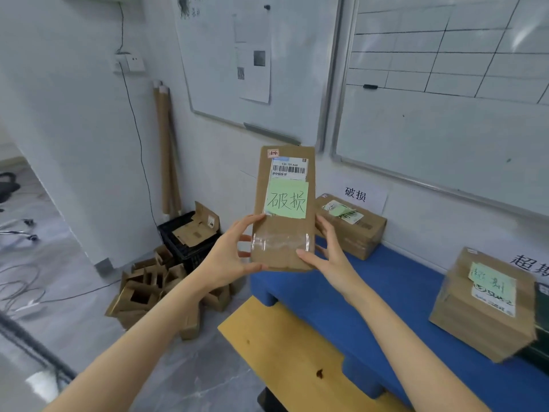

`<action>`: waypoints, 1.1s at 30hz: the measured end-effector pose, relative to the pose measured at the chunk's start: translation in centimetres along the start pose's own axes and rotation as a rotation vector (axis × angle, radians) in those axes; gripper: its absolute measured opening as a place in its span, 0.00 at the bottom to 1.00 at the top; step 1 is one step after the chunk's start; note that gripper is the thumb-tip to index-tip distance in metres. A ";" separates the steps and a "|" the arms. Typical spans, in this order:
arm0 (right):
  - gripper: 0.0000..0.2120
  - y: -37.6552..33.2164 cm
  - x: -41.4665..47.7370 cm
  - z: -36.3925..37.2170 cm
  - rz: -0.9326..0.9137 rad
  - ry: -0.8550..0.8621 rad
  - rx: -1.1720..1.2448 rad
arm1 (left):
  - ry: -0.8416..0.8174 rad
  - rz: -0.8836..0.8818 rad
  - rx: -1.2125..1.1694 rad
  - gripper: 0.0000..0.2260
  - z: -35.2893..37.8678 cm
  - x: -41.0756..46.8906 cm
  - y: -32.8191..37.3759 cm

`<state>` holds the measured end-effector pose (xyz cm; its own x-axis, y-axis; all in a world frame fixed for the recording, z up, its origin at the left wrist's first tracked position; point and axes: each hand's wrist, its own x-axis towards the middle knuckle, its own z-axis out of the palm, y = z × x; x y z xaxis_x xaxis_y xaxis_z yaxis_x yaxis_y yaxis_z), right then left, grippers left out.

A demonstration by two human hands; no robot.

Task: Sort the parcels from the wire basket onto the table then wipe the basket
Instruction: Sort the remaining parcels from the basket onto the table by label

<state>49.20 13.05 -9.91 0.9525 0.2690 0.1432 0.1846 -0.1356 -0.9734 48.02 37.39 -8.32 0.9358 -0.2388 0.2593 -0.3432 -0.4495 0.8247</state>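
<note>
The blue-covered surface (386,292) runs along the wall. Two parcels already lie on it: a large box (481,316) towards its right end, and a flatter box (353,233) at its far left corner, below a wall sign (361,194). A third, the slim parcel (283,251), is held upright in the air above the surface's left end. The left grip (228,257) wraps its lower left edge and the right grip (332,257) its lower right edge, fingers curled round it. Its green note (286,200) bears the same characters as the wall sign, so it likely belongs in that corner. Sorting looks partway done. The wire basket is out of view, so how many parcels remain cannot be told, and the wiping seems not yet begun.
</note>
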 end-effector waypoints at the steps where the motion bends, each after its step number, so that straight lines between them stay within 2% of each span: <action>1: 0.35 0.6 0.8 -0.2 0.009 -0.002 0.007 | -0.004 -0.003 -0.005 0.42 0.1 0.8 -0.6; 7: 0.37 4.3 4.2 0.5 0.137 0.095 0.060 | -0.031 -0.051 -0.041 0.40 0.7 4.3 -4.9; 12: 0.40 7.4 5.2 1.9 0.299 0.220 0.140 | -0.030 -0.093 0.104 0.36 0.6 6.7 -8.5; 14: 0.39 8.4 5.5 2.4 0.351 0.276 0.156 | -0.025 -0.074 0.256 0.36 0.5 7.6 -9.9; 17: 0.37 9.7 6.1 3.2 0.439 0.355 0.199 | -0.003 0.051 0.598 0.32 0.0 9.3 -11.5; 19: 0.35 10.4 6.7 3.7 0.485 0.404 0.216 | -0.008 0.103 0.695 0.32 -0.5 10.4 -12.2; 29: 0.32 14.2 10.3 7.8 0.653 0.596 0.248 | -0.103 0.192 0.779 0.33 -2.3 14.0 -17.1; 33: 0.33 15.2 10.8 9.1 0.625 0.607 0.112 | -0.152 0.211 0.788 0.33 -3.1 14.8 -18.9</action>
<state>60.04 22.58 -24.76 0.8416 -0.3817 -0.3822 -0.4082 0.0141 -0.9128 68.61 44.97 -18.48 0.8439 -0.4738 0.2516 -0.5188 -0.8401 0.1582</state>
